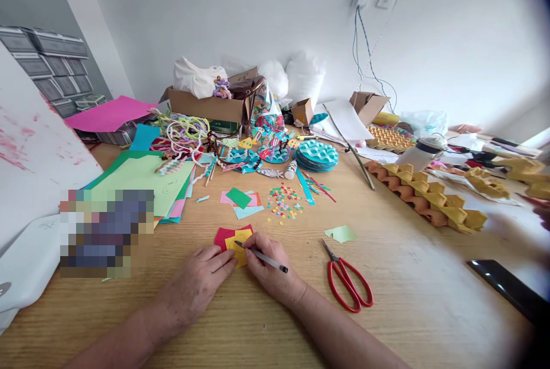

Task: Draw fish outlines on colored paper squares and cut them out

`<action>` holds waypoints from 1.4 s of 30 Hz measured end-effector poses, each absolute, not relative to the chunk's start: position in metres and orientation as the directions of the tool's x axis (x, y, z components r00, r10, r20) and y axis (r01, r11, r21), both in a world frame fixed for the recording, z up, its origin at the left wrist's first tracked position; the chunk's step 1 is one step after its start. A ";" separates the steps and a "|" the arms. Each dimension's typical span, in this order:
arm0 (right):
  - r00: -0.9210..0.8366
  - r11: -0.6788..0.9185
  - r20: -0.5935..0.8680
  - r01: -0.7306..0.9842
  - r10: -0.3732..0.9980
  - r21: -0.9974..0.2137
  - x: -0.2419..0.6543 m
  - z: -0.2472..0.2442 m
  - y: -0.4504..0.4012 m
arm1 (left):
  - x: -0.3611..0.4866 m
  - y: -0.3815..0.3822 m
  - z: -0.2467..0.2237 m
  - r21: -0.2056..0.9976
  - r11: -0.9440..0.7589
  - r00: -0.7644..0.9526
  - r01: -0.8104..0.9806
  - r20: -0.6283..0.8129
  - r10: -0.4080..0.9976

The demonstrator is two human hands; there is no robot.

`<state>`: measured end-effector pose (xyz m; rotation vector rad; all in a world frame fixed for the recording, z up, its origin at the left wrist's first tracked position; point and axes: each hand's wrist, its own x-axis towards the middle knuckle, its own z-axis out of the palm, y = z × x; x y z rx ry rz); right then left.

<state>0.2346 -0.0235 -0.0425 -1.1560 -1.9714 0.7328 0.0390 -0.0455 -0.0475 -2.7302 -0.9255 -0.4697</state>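
One yellow paper (240, 253), partly under left hand (195, 278)

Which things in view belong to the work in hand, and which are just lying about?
In the work:
- pen, in the right hand
- yellow paper, under the left hand
- red paper, beneath the yellow

Apparently lying about:
- scissors, perhaps for cutting
- pale green scrap
- egg carton

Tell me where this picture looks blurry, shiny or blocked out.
In the head view, the right edge smears and darkens; the glossy black flat object catches bright glints; a pixelated patch masks part of the left; the grey-barrelled pen in the right hand looks fairly sharp.
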 end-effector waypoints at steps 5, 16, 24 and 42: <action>-0.331 0.418 0.286 0.460 0.899 -0.784 0.234 -0.044 -0.022 | 0.038 -0.045 -0.049 -0.097 -0.779 0.747 0.620 0.379 0.547; -0.344 0.422 0.282 0.459 0.896 -0.782 0.234 -0.043 -0.023 | 0.038 -0.045 -0.049 -0.062 -0.781 0.744 0.622 0.356 0.565; -0.344 0.409 0.266 0.467 0.901 -0.784 0.234 -0.044 -0.023 | 0.037 -0.045 -0.051 -0.031 -0.779 0.738 0.626 0.347 0.579; -0.346 0.416 0.268 0.483 0.899 -0.770 0.237 -0.042 -0.025 | 0.035 -0.045 -0.053 -0.036 -0.780 0.742 0.624 0.340 0.578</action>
